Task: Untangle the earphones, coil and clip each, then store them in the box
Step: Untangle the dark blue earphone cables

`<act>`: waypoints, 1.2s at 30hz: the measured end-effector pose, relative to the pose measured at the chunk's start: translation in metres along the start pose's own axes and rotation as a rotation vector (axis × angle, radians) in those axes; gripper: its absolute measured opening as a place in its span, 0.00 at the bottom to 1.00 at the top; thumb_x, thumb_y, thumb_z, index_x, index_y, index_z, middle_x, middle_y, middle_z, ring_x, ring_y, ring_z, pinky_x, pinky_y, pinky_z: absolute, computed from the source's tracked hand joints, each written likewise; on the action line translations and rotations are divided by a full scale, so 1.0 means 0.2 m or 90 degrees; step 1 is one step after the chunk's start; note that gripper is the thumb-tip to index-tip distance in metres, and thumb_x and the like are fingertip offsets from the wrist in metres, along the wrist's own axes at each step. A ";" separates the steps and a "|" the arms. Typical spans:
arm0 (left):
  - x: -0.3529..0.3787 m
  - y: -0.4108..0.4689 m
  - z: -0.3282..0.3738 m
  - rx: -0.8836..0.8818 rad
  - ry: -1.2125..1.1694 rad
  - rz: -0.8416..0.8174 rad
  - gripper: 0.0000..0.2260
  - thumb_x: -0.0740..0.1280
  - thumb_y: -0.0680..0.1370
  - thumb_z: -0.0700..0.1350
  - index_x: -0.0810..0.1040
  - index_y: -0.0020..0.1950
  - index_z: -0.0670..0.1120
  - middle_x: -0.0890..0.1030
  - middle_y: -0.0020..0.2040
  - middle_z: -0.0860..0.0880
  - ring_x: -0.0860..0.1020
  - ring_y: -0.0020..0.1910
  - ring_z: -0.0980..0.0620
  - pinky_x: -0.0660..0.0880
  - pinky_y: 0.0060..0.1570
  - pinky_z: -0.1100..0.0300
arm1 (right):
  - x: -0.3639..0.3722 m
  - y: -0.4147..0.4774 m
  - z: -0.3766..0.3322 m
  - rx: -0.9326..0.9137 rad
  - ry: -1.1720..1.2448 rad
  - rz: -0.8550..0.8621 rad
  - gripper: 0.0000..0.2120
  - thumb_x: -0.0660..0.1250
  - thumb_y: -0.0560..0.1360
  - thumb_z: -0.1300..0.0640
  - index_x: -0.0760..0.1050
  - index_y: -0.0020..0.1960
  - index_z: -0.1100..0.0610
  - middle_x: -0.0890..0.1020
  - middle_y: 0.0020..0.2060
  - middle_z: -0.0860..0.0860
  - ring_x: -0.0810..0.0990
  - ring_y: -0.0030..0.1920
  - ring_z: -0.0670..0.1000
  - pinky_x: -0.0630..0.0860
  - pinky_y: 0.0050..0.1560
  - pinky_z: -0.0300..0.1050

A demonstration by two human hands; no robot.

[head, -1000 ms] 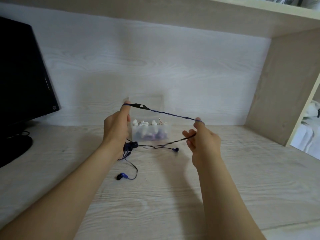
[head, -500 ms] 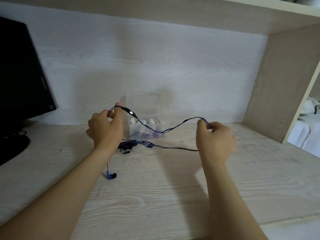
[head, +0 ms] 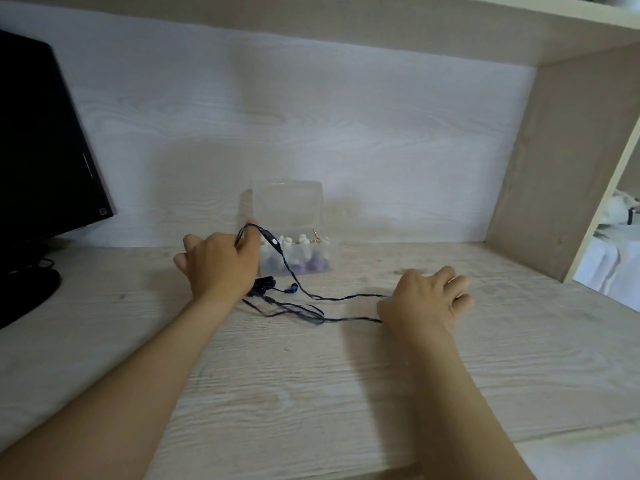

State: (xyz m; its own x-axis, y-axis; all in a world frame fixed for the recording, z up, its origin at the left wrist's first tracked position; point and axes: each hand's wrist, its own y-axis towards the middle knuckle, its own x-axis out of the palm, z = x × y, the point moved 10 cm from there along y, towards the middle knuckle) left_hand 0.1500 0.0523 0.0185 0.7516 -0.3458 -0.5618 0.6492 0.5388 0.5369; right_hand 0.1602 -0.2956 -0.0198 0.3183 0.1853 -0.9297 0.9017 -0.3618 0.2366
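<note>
The right hand (head: 426, 299) lies low on the desk (head: 311, 393), fingers splayed, with the earphones (head: 311, 317) cable running under its palm, probably pinned there to keep the strand stretched. Slack loops lie between the hands. The left hand (head: 221, 261) pinches the cable, raised, likely to tease the tangle apart. Just behind stands the open box (head: 294, 202).

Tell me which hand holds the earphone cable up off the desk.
The left hand, gripping the cable beside its inline remote; the right hand is down at the desk.
</note>
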 end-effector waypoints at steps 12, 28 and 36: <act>0.01 -0.02 0.05 0.022 -0.007 -0.009 0.31 0.53 0.84 0.59 0.82 0.31 0.45 0.80 0.33 0.48 0.67 0.54 0.42 0.57 0.54 0.48 | 0.11 -0.21 -0.47 -0.393 0.228 -0.266 0.06 0.72 0.69 0.56 0.88 0.41 0.48 0.84 0.32 0.41 0.82 0.39 0.41 0.79 0.40 0.38; 0.14 -0.06 0.10 0.171 0.175 -0.081 0.33 0.46 0.86 0.57 0.82 0.35 0.46 0.81 0.36 0.48 0.63 0.52 0.47 0.55 0.51 0.49 | 0.08 -0.19 -0.43 -0.351 0.003 -0.194 0.13 0.67 0.77 0.65 0.65 0.38 0.56 0.72 0.40 0.53 0.71 0.34 0.55 0.67 0.34 0.43; 0.18 -0.09 0.13 0.234 0.247 -0.145 0.21 0.46 0.87 0.50 0.74 0.43 0.48 0.76 0.41 0.50 0.73 0.47 0.44 0.63 0.58 0.46 | -0.01 -0.13 -0.45 -0.316 0.345 -0.199 0.12 0.58 0.82 0.54 0.67 0.43 0.59 0.80 0.40 0.54 0.82 0.41 0.61 0.71 0.37 0.46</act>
State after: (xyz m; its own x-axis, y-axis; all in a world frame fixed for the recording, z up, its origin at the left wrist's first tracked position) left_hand 0.1685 0.0102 0.0060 0.5355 -0.0770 -0.8410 0.8394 0.1583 0.5200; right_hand 0.1622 -0.2043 0.0015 0.0122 0.6756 -0.7372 0.9571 0.2055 0.2042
